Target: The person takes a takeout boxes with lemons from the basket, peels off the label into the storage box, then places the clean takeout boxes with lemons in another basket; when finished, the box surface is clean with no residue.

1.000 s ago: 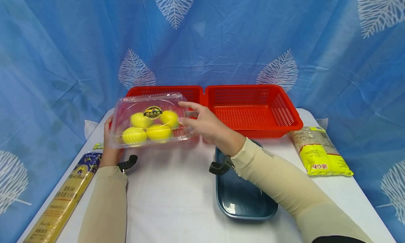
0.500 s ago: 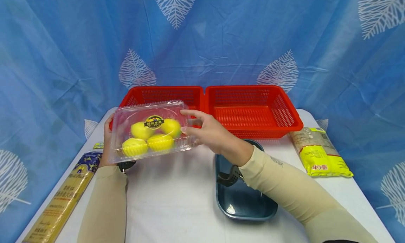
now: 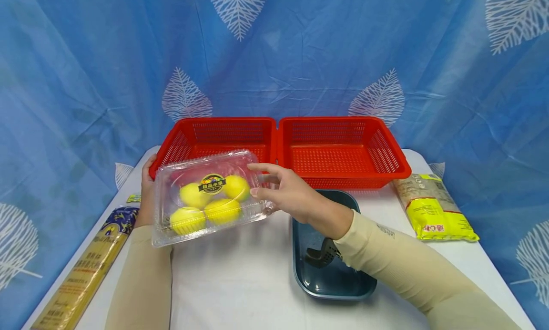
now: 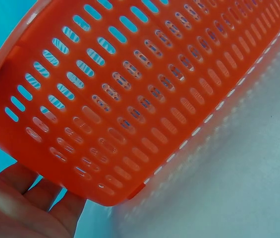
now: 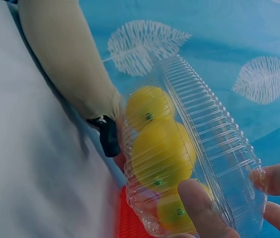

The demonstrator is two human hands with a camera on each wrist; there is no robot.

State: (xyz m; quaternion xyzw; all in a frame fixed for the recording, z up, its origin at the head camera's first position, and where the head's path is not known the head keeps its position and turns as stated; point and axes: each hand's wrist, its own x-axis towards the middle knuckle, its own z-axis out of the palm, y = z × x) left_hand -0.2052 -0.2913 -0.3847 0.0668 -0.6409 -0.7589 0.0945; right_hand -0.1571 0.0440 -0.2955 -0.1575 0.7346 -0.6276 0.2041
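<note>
My right hand pinches the right end of a clear plastic clamshell box, its thumb and fingers on the lid's edge. Several yellow fruits sit inside, and a black label is stuck on the lid. The box hangs tilted above the table, in front of the left red basket. At that basket's left side, my left hand grips the rim and end wall. In the left wrist view, fingers of that hand lie behind the slotted basket wall. The box partly covers the left forearm in the head view.
A second red basket stands beside the first. A dark blue tray lies below my right forearm. To the right is a yellow-and-clear bag of grain; at left, a pack of spaghetti and a small green packet.
The right hand has drawn the clamshell box down towards me and turned it slightly, uncovering more of the left basket. My left hand stays at the basket's side.
</note>
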